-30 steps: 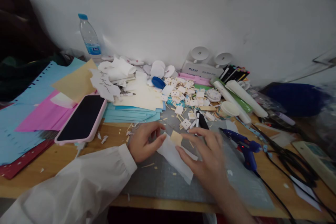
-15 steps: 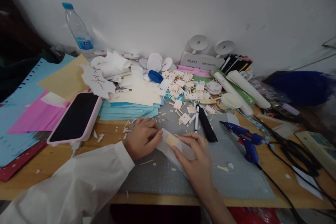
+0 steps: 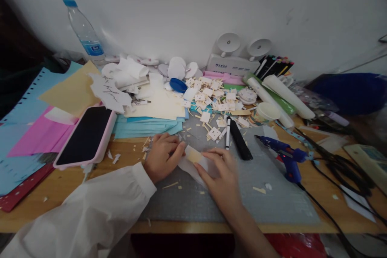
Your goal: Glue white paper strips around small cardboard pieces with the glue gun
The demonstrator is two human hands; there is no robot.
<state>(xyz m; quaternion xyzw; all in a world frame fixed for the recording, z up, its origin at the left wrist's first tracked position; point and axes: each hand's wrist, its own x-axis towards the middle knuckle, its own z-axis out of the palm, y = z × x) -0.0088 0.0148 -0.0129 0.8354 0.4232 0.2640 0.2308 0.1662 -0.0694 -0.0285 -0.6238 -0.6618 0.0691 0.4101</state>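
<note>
A strip of thin, whitish translucent paper (image 3: 191,170) lies slantwise between my hands over the grey cutting mat (image 3: 272,201), with a small pale yellow paper piece (image 3: 192,155) on or under it. My left hand (image 3: 165,157) is closed at the strip's left end, thumb against its edge; the curled fingers hide what they grip. Above the strip, my right hand (image 3: 222,171) grips it, thumb and fingers at the yellow piece's right side. A white marker (image 3: 227,134) and a black pen-shaped object (image 3: 239,139) lie just beyond that hand.
A blue glue gun (image 3: 284,155) with its cord lies at right near black scissors (image 3: 344,169). Small white square cutouts (image 3: 214,133) are heaped behind the mat. At left are a phone (image 3: 86,135) and coloured paper (image 3: 145,127). A paper cup (image 3: 266,113) stands farther back.
My right hand and the yellow piece have shifted slightly left, closer to my left hand. The whole view has tilted a little; both hands keep their grip.
</note>
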